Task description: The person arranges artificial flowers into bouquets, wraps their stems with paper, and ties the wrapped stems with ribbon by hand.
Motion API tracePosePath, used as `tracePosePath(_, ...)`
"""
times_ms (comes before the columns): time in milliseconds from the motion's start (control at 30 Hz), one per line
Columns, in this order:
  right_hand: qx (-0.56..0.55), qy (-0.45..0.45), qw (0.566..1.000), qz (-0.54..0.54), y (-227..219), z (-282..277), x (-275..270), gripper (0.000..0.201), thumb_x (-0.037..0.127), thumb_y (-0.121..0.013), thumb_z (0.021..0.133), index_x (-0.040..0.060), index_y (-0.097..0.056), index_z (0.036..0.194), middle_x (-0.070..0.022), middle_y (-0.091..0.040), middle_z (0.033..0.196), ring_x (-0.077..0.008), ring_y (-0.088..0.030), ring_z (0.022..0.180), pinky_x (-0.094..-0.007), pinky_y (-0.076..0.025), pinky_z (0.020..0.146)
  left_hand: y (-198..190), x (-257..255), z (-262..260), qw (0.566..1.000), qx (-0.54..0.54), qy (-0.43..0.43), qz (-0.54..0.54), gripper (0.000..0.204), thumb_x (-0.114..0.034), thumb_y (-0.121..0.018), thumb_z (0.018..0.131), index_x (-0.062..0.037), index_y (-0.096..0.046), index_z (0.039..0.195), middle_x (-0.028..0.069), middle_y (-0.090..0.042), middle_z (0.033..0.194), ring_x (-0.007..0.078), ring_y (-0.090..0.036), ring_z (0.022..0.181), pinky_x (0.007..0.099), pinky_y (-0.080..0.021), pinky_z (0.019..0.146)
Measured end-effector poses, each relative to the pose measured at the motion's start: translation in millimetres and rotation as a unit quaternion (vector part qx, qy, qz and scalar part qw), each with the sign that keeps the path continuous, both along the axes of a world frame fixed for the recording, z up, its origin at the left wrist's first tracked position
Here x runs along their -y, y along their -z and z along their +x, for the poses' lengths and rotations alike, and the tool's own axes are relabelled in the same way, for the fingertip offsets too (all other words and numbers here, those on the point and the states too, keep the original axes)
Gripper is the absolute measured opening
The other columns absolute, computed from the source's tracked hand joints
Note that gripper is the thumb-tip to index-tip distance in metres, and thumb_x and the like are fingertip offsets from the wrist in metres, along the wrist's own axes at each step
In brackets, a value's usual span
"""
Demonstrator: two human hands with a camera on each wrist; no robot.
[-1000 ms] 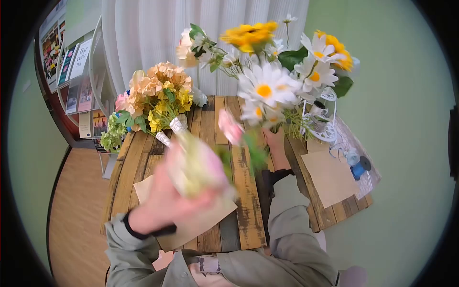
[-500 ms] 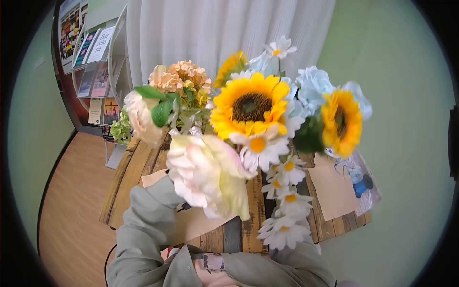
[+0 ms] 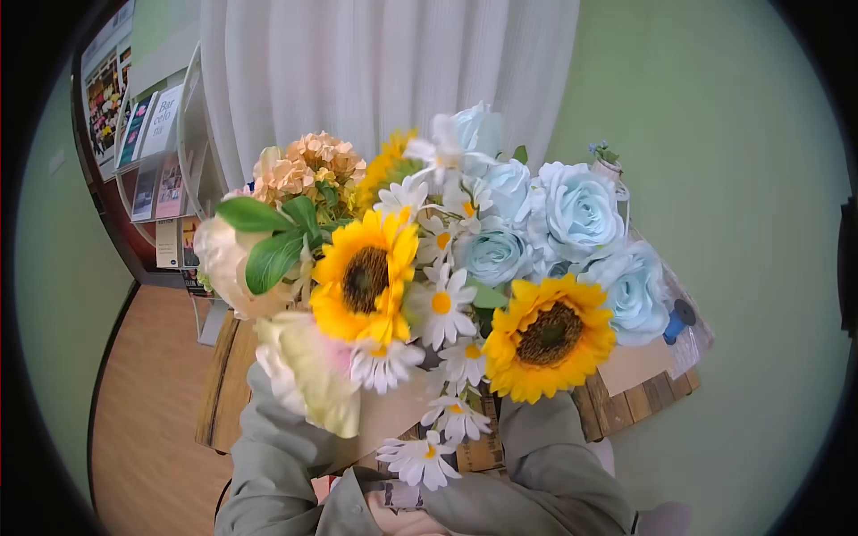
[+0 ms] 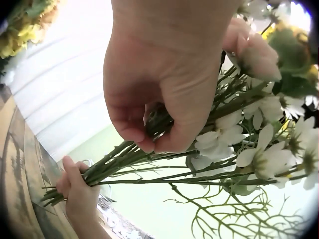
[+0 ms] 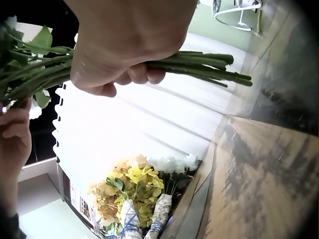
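Note:
A big bouquet of artificial flowers fills the middle of the head view and hides both hands there. It has sunflowers [image 3: 550, 335], white daisies [image 3: 441, 304], light blue roses [image 3: 581, 210] and a cream-pink bloom [image 3: 308, 375], with heads facing the camera. In the left wrist view, my left hand [image 4: 159, 89] pinches the green stems [image 4: 114, 162] just below the blooms. Lower down, my right hand [image 5: 129, 45] wraps round the same bundle, its cut stem ends [image 5: 219, 64] sticking out past the fist above the table.
Wrapped bouquets of peach and yellow flowers [image 5: 134, 184] lie at the table's back left. Brown paper [image 3: 393, 415] lies under the bouquet, more paper and a blue spool [image 3: 679, 317] at the right. A magazine rack [image 3: 170, 179] stands left of the wooden table [image 3: 223, 393].
My left hand has brought the cream-pink bloom from the left into the bouquet and now holds the stems. The bouquet has tipped towards me, so its flower heads face the head camera.

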State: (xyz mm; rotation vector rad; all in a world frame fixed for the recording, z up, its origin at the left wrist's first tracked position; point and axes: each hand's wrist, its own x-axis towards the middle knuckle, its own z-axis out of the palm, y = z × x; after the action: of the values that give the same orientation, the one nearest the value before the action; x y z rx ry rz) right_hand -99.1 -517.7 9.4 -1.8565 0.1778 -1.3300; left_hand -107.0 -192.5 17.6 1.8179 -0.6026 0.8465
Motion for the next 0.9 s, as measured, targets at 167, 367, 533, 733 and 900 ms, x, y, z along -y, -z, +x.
tracePosePath(167,-0.001,0.03,1.0,0.009,8,-19,8,0.02,0.009,-0.064,0.075,-0.0067,-0.06,0.087,-0.0084,-0.063,0.079,-0.0158,-0.058,0.067,-0.0313,-0.045,0.061,-50,-25,46,0.931,-0.008,0.364,0.042,0.028,-0.025,-0.066,0.081,-0.005,-0.062,0.1,0.0024,-0.063,0.086,0.0124,-0.059,0.069,0.027,-0.048,0.062)
tracePosePath(367,-0.004,0.05,0.999,0.019,19,-29,9,0.02,0.009,-0.064,0.075,-0.0067,-0.061,0.087,-0.0087,-0.063,0.078,-0.0157,-0.058,0.067,-0.0314,-0.045,0.061,-118,-116,149,0.944,-0.13,0.28,0.116,0.021,-0.017,-0.059,0.088,-0.0035,-0.059,0.104,-0.0028,-0.057,0.075,0.0053,-0.049,0.061,0.0209,-0.04,0.051)
tracePosePath(533,-0.016,0.038,0.999,0.011,24,-14,1,0.02,0.009,-0.064,0.075,-0.0066,-0.061,0.086,-0.009,-0.062,0.078,-0.0157,-0.058,0.066,-0.0315,-0.045,0.061,-190,-135,68,0.957,0.011,0.275,-0.092,0.016,-0.013,-0.05,0.094,-0.0042,-0.057,0.106,-0.0059,-0.047,0.069,-0.0014,-0.035,0.054,0.0151,-0.023,0.046)
tracePosePath(733,-0.042,0.021,0.999,-0.016,17,-8,-4,0.019,0.009,-0.064,0.075,-0.0066,-0.061,0.086,-0.0092,-0.062,0.076,-0.0156,-0.058,0.066,-0.0315,-0.045,0.06,-237,-52,-7,0.861,0.371,0.274,0.213,0.042,0.001,-0.068,0.068,-0.007,-0.06,0.109,0.0094,-0.056,0.116,0.0223,-0.057,0.081,0.0303,-0.049,0.062)
tracePosePath(900,-0.043,0.038,0.998,-0.023,12,-19,6,0.019,0.009,-0.064,0.075,-0.0065,-0.061,0.086,-0.0095,-0.062,0.076,-0.0156,-0.058,0.065,-0.0316,-0.045,0.06,-225,-33,18,0.823,0.37,0.283,0.324,0.017,-0.007,-0.065,0.071,-0.0043,-0.063,0.088,0.0044,-0.057,0.08,0.0237,-0.057,0.077,0.034,-0.048,0.064)
